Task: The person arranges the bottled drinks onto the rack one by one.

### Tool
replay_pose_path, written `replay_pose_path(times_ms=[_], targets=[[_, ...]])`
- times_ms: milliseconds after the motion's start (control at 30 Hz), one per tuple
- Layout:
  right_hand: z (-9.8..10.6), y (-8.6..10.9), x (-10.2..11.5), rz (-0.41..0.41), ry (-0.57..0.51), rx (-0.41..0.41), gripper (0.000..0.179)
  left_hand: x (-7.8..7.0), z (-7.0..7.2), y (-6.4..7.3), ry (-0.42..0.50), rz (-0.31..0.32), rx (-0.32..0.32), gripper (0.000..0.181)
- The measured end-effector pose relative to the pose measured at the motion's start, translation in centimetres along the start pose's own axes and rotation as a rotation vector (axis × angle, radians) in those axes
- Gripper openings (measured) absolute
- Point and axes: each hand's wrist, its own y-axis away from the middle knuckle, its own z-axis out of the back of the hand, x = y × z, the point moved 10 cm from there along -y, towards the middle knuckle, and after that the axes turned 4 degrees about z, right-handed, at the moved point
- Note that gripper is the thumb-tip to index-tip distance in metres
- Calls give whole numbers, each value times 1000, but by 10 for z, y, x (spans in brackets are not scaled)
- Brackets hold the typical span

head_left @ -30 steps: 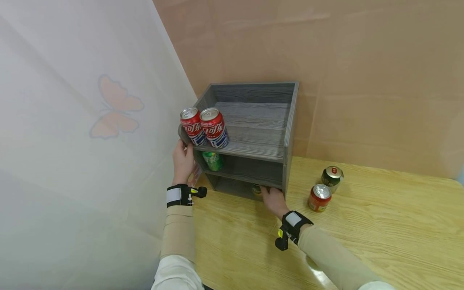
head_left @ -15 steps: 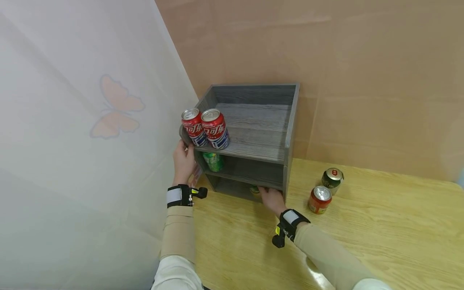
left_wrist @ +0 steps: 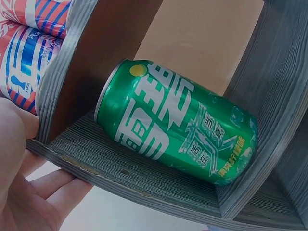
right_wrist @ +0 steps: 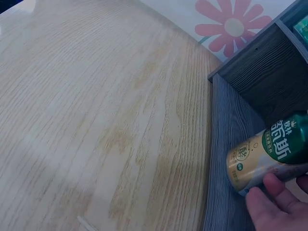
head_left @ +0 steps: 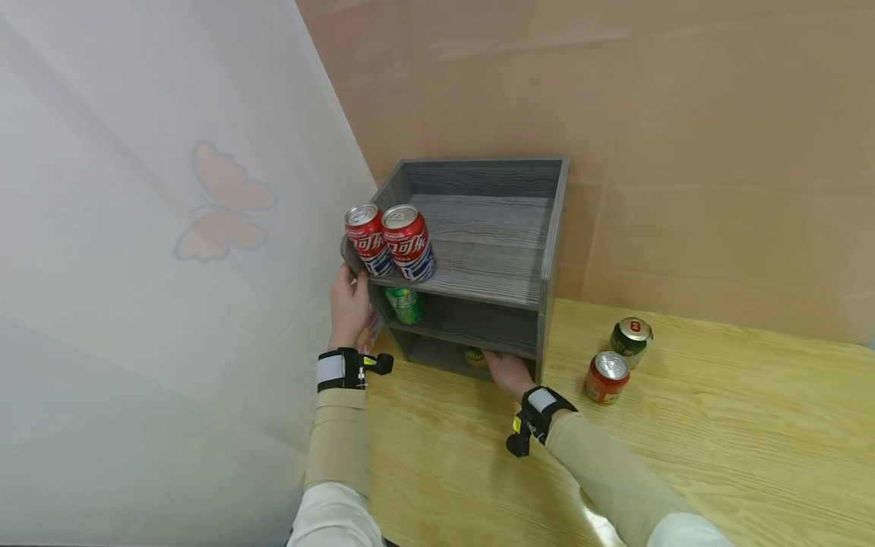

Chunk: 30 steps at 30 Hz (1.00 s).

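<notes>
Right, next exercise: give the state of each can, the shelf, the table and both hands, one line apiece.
Left red-and-blue metal can: upright, shelf top.
Right red-and-blue metal can: upright, shelf top.
Bright green metal can: upright, middle level.
Green-and-gold metal can: upright, bottom level.
Dark gold-lidded metal can: upright.
Red silver-lidded metal can: upright.
Grey wood-grain shelf: upright, open-fronted.
Yellow wood-grain table: bearing two cans beside the shelf.
Left hand: gripping the shelf's side.
Right hand: fingers on the green-and-gold can.

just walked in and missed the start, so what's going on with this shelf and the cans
A person's right hand touches a green-and-gold can on the bottom level of a grey shelf; whether it grips or pushes is unclear. The left hand grips the shelf's left side. Two red-and-blue cans stand on top, a green can in the middle level, and two more cans on the table.
</notes>
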Motion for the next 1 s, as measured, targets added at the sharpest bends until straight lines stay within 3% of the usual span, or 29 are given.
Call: replay_pose_path(times_ms=[100,200,367,700,867,1000], targets=[[-3,-1,-7,-85,-71,11,77,1,0,0,-3,3,-1,36],[-9,-2,-7,-92,-91,53,77,0,0,0,-5,3,-1,36],[-19,-6,-3,-38,-106,110,63,0,1,0,-7,1,-5,36],[-29,-14,6,55,-74,146,41,1,1,-1,-11,5,-8,36],[-41,-12,11,83,-124,193,62,1,0,-1,-10,8,-6,35],[-48,-11,13,99,-138,226,67,3,-1,-2,-3,6,-5,35]])
